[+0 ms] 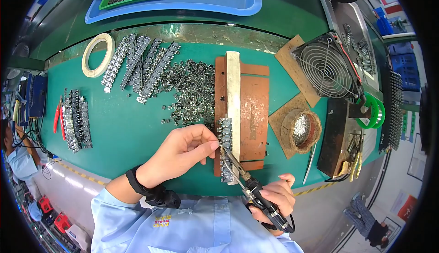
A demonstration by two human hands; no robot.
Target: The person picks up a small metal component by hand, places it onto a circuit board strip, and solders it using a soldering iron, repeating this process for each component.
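Gripping soldering iron [249, 184] in closed right hand [274, 198]; left hand [183, 152] fingers pinched together beside component strip [225, 150].

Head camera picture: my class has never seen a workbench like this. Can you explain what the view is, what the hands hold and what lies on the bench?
The one picture comes from a fisheye camera on a person's head, looking down, so straight edges bend. The right hand holds a soldering iron, its tip at a strip of small metal parts lying on a brown jig. The left hand, with a black wrist strap, pinches at that strip. On the green bench lie a loose pile of parts, more strips, a tape roll, red pliers, a solder pot and a fan.
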